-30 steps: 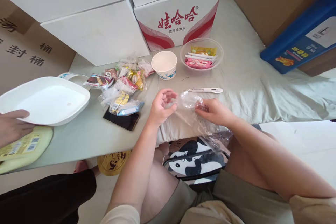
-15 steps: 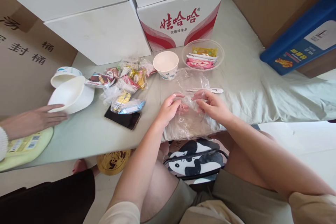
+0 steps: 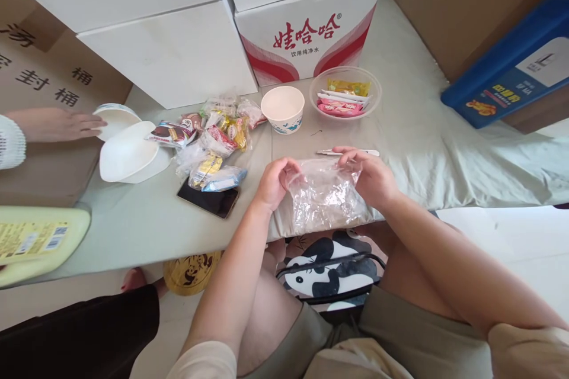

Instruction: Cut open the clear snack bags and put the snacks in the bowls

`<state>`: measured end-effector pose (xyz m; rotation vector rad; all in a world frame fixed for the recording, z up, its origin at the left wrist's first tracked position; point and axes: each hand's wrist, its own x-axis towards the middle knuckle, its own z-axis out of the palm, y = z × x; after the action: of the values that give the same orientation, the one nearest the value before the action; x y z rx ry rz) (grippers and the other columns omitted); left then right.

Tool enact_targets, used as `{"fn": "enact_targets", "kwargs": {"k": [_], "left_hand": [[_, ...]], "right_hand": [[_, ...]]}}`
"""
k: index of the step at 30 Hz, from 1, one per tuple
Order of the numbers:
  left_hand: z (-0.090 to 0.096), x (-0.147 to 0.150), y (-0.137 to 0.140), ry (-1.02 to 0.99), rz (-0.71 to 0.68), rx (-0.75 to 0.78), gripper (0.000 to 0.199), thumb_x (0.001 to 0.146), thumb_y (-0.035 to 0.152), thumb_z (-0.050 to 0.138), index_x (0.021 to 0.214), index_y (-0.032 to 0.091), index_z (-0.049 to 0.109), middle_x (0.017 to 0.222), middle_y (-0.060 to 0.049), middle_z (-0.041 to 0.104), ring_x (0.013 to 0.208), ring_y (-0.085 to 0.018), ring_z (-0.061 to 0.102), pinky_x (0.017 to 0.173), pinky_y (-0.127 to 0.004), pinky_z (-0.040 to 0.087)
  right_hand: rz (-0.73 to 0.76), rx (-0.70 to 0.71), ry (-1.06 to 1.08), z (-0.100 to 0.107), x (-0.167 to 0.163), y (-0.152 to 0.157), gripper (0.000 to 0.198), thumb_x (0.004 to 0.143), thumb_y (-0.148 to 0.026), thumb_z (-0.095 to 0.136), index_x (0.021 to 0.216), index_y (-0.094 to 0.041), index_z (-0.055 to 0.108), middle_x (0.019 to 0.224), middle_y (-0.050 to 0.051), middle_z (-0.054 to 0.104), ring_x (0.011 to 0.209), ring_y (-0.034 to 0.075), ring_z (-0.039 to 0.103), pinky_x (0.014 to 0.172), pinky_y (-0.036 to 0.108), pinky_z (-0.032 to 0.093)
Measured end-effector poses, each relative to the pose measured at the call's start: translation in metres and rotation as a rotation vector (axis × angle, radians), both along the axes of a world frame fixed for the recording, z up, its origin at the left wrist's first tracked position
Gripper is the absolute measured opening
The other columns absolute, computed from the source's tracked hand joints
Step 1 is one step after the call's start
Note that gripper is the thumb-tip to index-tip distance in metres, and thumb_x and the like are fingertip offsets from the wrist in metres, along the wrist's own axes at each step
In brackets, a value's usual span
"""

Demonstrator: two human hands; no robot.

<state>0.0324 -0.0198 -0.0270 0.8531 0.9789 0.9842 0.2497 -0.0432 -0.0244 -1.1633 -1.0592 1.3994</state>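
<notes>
A crumpled clear plastic bag (image 3: 326, 201) lies at the table's front edge between my hands. My left hand (image 3: 276, 183) is closed, with its curled fingers pinching the bag's upper left corner. At the opposite upper corner, my right hand (image 3: 373, 179) grips the bag with thumb and fingers, its forefinger stretched out. Just beyond those fingers lies a slim white knife-like tool (image 3: 371, 153), partly covered by my right hand. Farther back stand a white paper bowl (image 3: 281, 105) with a blue pattern and a clear plastic bowl (image 3: 377, 90) holding several wrapped snacks.
Several packaged snacks (image 3: 217, 136) are heaped left of centre, partly over a phone (image 3: 208, 198). Another person's hand (image 3: 66, 125) touches a paper bowl (image 3: 116, 113) behind a white container (image 3: 128, 157). White boxes (image 3: 169, 53) wall off the back; a blue container (image 3: 502, 65) stands right.
The bag has been drawn toward me and now lies flatter between my hands, which have spread apart. The other person's hand has moved from the white container to the paper bowl behind it.
</notes>
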Motion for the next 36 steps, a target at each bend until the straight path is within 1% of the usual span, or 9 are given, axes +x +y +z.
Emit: {"fn": "enact_targets", "kwargs": {"k": [3,5,9,13,17,20,23,29,36], "left_hand": [[-0.004,-0.001,0.001,0.135,-0.004,0.121,0.026,0.073,0.040,0.074,0.071,0.018,0.061,0.069,0.001,0.063,0.063,-0.011,0.060,0.063,-0.024,0.049],[-0.005,0.000,0.000,0.151,0.021,0.159,0.030,0.067,0.034,0.080,0.086,0.019,0.062,0.072,0.003,0.065,0.064,-0.010,0.060,0.063,-0.023,0.048],[-0.005,0.007,-0.004,-0.016,0.040,0.047,0.070,0.058,0.027,0.087,0.118,0.026,0.052,0.092,0.002,0.072,0.081,-0.013,0.068,0.075,-0.025,0.052],[-0.006,0.015,-0.010,-0.013,-0.129,-0.111,0.052,0.061,0.029,0.086,0.105,0.019,0.061,0.092,-0.004,0.075,0.088,-0.019,0.071,0.080,-0.030,0.053],[-0.004,0.015,-0.010,0.017,-0.077,-0.081,0.038,0.061,0.033,0.085,0.087,0.017,0.062,0.083,-0.002,0.074,0.077,-0.016,0.071,0.074,-0.028,0.054],[-0.001,0.012,-0.008,0.037,-0.062,-0.073,0.041,0.064,0.036,0.083,0.093,0.019,0.061,0.081,0.001,0.072,0.070,-0.015,0.070,0.066,-0.026,0.054],[0.000,0.009,-0.007,0.110,-0.079,-0.062,0.042,0.070,0.041,0.079,0.101,0.022,0.059,0.069,0.004,0.068,0.059,-0.015,0.067,0.055,-0.025,0.051],[0.004,0.003,-0.007,0.111,-0.095,-0.059,0.043,0.071,0.045,0.078,0.102,0.024,0.057,0.049,0.009,0.054,0.039,-0.010,0.052,0.041,-0.020,0.041],[0.012,-0.005,-0.002,-0.096,-0.012,-0.136,0.032,0.063,0.041,0.077,0.076,0.020,0.057,0.060,0.005,0.056,0.051,-0.009,0.057,0.049,-0.022,0.053]], "right_hand": [[-0.008,-0.053,-0.029,-0.006,0.001,0.001,0.039,0.085,-0.045,0.051,0.119,-0.027,0.055,0.135,0.008,0.056,0.089,0.019,0.063,0.079,0.038,0.055],[0.030,-0.070,-0.100,-0.010,0.000,0.000,0.058,0.081,-0.042,0.062,0.134,-0.030,0.043,0.140,0.009,0.052,0.085,0.017,0.063,0.079,0.038,0.056],[0.024,-0.015,-0.188,-0.015,-0.001,-0.001,0.078,0.076,-0.035,0.071,0.143,-0.031,0.032,0.138,0.011,0.052,0.077,0.014,0.062,0.074,0.034,0.057],[-0.064,0.092,-0.143,-0.013,-0.001,0.000,0.080,0.077,-0.040,0.071,0.145,-0.035,0.029,0.144,0.010,0.048,0.085,0.014,0.065,0.081,0.034,0.057],[0.018,-0.033,-0.010,-0.010,-0.001,0.001,0.071,0.071,-0.040,0.076,0.135,-0.028,0.046,0.122,0.008,0.065,0.087,0.018,0.067,0.084,0.037,0.056],[0.169,-0.095,0.000,-0.007,-0.002,0.001,0.040,0.070,-0.040,0.075,0.102,-0.019,0.064,0.088,0.004,0.070,0.075,0.017,0.065,0.075,0.033,0.054],[0.117,-0.093,-0.017,-0.004,-0.002,0.001,0.028,0.072,-0.043,0.073,0.083,-0.019,0.062,0.074,0.000,0.065,0.066,0.014,0.060,0.065,0.029,0.049],[0.106,-0.105,-0.006,-0.002,-0.003,0.001,0.030,0.075,-0.047,0.070,0.084,-0.023,0.054,0.059,-0.006,0.056,0.049,0.011,0.052,0.050,0.026,0.043],[0.077,-0.073,0.100,0.002,-0.001,-0.001,0.028,0.073,-0.048,0.067,0.079,-0.024,0.055,0.061,-0.004,0.052,0.053,0.012,0.052,0.051,0.028,0.048]]}}
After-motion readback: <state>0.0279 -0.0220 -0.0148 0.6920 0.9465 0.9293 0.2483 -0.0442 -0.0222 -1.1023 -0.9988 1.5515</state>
